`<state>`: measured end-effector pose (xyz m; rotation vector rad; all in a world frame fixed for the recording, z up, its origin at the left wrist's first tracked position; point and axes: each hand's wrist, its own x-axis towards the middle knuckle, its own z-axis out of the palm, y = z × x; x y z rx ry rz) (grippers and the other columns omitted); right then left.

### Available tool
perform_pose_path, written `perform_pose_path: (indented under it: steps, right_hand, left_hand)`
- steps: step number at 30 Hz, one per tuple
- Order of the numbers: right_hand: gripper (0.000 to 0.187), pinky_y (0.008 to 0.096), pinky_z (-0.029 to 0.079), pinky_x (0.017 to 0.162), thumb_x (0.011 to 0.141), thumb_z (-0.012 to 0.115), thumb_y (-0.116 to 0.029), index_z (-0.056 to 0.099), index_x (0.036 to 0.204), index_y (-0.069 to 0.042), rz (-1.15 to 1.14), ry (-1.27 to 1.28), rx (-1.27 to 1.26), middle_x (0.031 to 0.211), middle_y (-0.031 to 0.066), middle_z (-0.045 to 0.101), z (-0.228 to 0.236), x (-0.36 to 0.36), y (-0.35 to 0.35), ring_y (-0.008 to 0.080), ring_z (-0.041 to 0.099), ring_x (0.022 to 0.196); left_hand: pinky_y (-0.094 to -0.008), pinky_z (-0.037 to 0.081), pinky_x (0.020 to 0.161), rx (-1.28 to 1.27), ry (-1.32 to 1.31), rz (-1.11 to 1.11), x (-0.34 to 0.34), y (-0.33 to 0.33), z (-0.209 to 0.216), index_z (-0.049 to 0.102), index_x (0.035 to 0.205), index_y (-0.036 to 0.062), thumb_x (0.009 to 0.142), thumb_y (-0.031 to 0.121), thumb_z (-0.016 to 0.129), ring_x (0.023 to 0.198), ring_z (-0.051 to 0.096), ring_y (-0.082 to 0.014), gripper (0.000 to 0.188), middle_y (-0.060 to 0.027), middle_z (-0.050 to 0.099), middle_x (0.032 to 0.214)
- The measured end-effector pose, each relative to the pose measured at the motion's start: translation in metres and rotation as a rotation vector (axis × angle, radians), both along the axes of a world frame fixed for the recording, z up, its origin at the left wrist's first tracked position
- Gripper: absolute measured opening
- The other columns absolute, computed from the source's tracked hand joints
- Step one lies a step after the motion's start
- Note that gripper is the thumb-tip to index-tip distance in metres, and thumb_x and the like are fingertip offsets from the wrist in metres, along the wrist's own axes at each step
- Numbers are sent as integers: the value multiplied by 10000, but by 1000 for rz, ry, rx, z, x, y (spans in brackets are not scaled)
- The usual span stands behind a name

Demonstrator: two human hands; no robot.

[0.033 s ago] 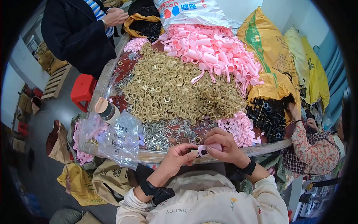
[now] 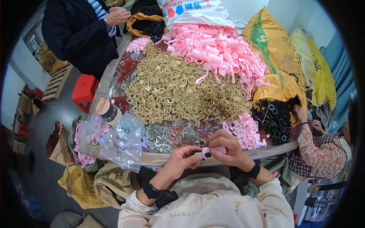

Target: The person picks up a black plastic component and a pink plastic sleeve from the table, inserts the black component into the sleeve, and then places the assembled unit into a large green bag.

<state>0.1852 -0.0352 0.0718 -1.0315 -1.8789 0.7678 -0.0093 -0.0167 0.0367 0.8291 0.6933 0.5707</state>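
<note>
My right hand is closed round a pale pink plastic cylinder just over the table's front edge. A dark slot shows at the cylinder's left end. Against that end my left hand pinches a small tan piece; its exact shape is mostly hidden by the fingers. Straight ahead lies a wide heap of tan squarish rings. Closer to my hands are silver metal clips and a pile of small pink pieces. Pink cylinders with straps are heaped behind the rings.
A bottle and a clear plastic bag stand at the table's left corner. Black parts spill from a yellow sack on the right. One co-worker reaches in there; another person stands far left by a red stool.
</note>
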Motion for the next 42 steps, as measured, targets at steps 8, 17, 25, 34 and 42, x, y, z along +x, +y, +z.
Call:
perform_pose_path:
  steps: [8,17,25,34,42]
  right_hand:
    - [86,261,398,553,697,580,-61,554,764,-14,-129,136,-19,760,97,504,-18,-5,-5,190,510,652]
    - [52,258,386,602,703,536,-42,548,745,-12,-198,192,-110,774,87,515,-26,-4,-5,168,490,681]
    - [53,253,381,584,688,535,-41,548,734,-19,-158,217,-57,763,85,516,-22,9,3,168,492,666]
    - [72,264,388,570,669,544,-18,541,741,-7,-208,273,-15,741,96,500,-29,-1,-6,190,486,644]
    - [86,254,384,561,666,535,-10,530,751,0,-210,188,78,721,94,488,-28,-3,-10,184,478,634]
  left_hand:
    - [-173,385,470,5,-48,-86,1,11,-2,552,985,6,769,107,595,550,477,-53,242,-2,537,661]
    - [-172,367,447,52,49,-119,6,20,0,554,973,-4,774,90,581,508,453,-46,221,6,517,609]
    - [-170,363,443,-6,-17,-116,14,21,-4,554,971,-3,780,92,572,510,455,-47,214,2,523,623]
    - [-164,360,441,109,49,-113,14,20,8,557,982,5,786,112,572,519,452,-36,224,10,522,632]
    - [-146,354,434,200,102,-182,8,21,14,560,981,12,793,107,567,502,423,-5,210,28,521,648]
